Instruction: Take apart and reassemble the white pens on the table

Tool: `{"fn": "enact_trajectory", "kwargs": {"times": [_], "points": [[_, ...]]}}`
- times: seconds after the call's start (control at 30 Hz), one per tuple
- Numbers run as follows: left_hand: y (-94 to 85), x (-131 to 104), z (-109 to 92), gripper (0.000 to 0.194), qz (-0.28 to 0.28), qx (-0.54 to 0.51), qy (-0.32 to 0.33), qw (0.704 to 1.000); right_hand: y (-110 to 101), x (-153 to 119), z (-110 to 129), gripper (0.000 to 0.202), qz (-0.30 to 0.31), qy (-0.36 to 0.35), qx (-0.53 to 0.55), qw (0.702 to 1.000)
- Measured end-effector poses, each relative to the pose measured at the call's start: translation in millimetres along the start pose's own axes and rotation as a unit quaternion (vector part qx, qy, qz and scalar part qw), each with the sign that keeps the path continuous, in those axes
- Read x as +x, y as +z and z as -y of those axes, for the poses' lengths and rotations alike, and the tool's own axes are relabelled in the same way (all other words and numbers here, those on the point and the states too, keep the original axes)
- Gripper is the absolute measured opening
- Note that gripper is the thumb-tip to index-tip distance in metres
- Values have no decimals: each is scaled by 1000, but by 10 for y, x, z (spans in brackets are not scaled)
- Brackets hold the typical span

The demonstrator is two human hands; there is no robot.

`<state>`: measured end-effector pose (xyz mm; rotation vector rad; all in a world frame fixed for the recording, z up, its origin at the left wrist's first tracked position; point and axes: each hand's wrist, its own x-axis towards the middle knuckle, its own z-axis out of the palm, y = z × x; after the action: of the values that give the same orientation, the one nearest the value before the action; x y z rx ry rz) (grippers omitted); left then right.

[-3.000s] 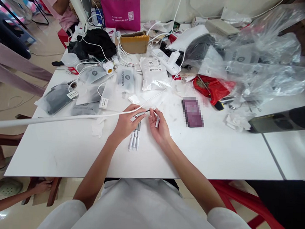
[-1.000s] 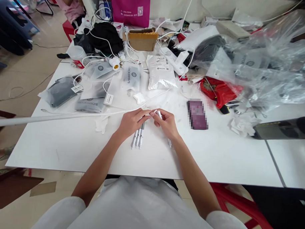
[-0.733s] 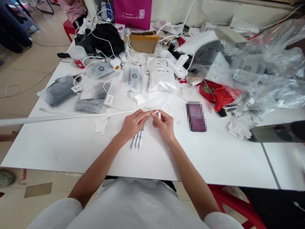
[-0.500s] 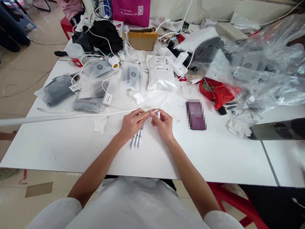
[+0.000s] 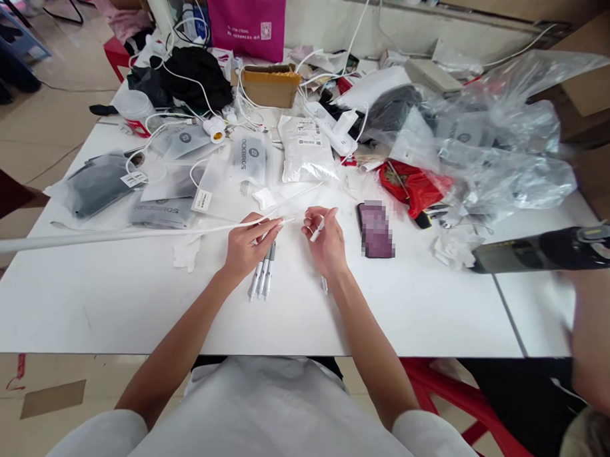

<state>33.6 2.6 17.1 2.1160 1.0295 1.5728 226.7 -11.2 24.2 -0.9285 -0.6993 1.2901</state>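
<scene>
Thin white piece (image 5: 288,220) sits at the tips of the left fingers, pointing toward the right ones. Left hand (image 5: 247,246) pinches it between thumb and forefinger, probably because it is too slim for a fuller grip; most of its length is hidden. Right hand (image 5: 327,249), just across a small gap, is half curled, palm partly up, with a short white tube (image 5: 317,231) lying against the fingers. Looks like a loose hold, thumb lifted, likely so the tips have room; how firmly they press, can't tell.

Below the left fingers, three grey-and-white pens (image 5: 262,280) lie side by side on the bench (image 5: 407,312), seemingly lined up to be within easy reach and not roll about. Another pen-like piece (image 5: 324,284) shows below the right fingers, partly hidden by the wrist. White cable (image 5: 135,234) passes by the left fingers; contact unclear.

Phone (image 5: 376,230) lies flat to the right of the right fingers, apart from the small parts. Beyond both hands' fingers: frosted packets (image 5: 163,211) and a white mailer (image 5: 307,152), apparently pushed back for working room.
</scene>
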Motion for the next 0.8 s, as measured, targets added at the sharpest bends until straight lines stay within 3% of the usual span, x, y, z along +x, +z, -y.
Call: {"fn": "enact_trajectory", "kwargs": {"times": [0.17,0.3,0.5,0.8], "points": [[28,-24,-30,15,24,-5,0,1000,-75,89,100,53,-17,37,107,993],[71,-87,-53,16,46,2,15,999,-30,59,89,51,-8,35,131,991],[89,-135,-49,19,70,25,-1,997,91,-17,37,60,-1,11,41,999],[90,-143,-44,20,74,24,-16,997,58,-10,-8,66,-26,-29,-43,998]]}}
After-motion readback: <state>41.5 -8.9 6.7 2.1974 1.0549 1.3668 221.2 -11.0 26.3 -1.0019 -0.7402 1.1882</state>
